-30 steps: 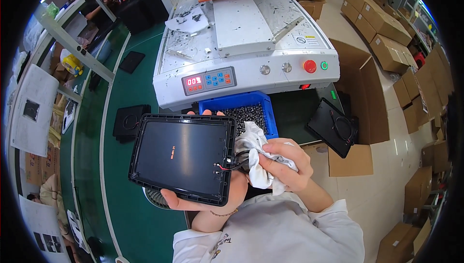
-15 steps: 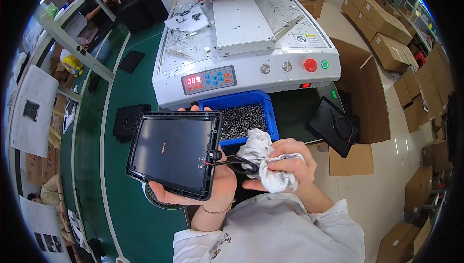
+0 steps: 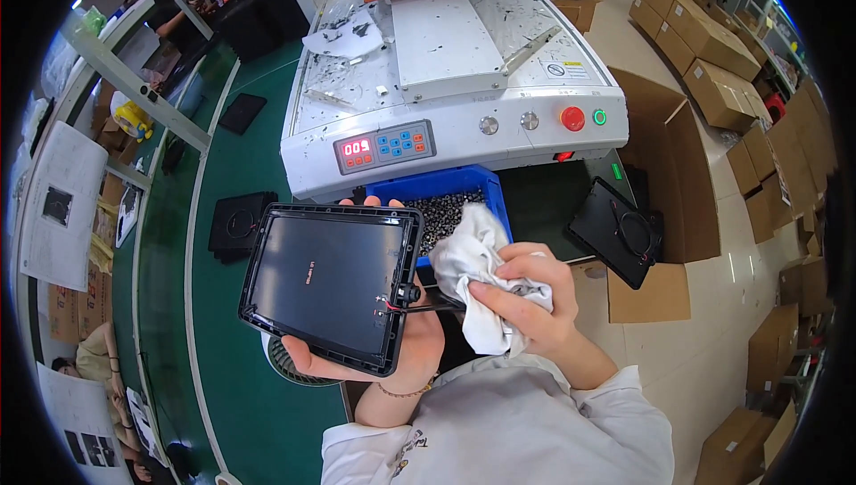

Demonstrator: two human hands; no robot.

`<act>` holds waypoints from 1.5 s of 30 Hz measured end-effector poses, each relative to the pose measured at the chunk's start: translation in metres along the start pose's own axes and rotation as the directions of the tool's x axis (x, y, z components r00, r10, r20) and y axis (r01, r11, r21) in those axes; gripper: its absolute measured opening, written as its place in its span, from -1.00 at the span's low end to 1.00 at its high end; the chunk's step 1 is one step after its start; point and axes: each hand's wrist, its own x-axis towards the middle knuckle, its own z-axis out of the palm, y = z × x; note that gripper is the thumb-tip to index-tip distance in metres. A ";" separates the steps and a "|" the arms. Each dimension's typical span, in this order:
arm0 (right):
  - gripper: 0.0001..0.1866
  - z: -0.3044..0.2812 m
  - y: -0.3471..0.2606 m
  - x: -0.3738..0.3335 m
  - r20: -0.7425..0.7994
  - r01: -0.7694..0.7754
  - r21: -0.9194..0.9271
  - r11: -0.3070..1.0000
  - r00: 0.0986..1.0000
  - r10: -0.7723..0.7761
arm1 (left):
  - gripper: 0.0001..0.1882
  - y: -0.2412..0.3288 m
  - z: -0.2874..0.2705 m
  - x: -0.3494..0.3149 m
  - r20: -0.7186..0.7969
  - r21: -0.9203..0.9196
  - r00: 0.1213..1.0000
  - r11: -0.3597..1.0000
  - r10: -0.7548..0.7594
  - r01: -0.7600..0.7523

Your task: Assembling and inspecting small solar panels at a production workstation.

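Observation:
My left hand (image 3: 417,335) grips a black rectangular panel (image 3: 323,282) with a raised frame, held tilted in front of me. The thumb lies along its near edge and fingertips show at its far edge. A black cable (image 3: 432,308) with a short red wire leaves the panel's right side and runs toward the cloth, where its far end is hidden. Bunched in my right hand (image 3: 530,300) is a crumpled white cloth (image 3: 480,275), just right of the panel and apart from its face. Behind it stands a blue bin (image 3: 499,210) of small dark metal pieces.
A white machine (image 3: 464,124) with buttons and a lit display spans the far side. More black panels lie on the green table at left (image 3: 234,225) and at right (image 3: 615,234). An opened cardboard box (image 3: 687,173) stands at right. A co-worker (image 3: 94,356) is at far left.
The cloth in my right hand has shifted slightly left and up and now covers part of the blue bin. My left hand and the panel have moved a little to the right.

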 end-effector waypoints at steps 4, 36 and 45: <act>-0.60 0.003 0.003 -0.005 -0.064 0.051 -0.048 0.998 0.996 -0.054 | 0.07 -0.001 -0.002 0.005 0.001 0.024 1.000 0.999 0.023 -0.023; -0.85 -0.014 -0.012 -0.007 0.526 -0.781 0.475 0.406 0.622 0.580 | 0.21 -0.016 -0.037 0.017 0.389 -0.060 0.832 0.890 -0.396 0.452; -0.95 -0.016 -0.015 -0.012 0.648 -0.827 0.522 0.209 0.544 0.534 | 0.22 -0.019 -0.047 0.023 0.361 -0.035 0.819 0.871 -0.446 0.490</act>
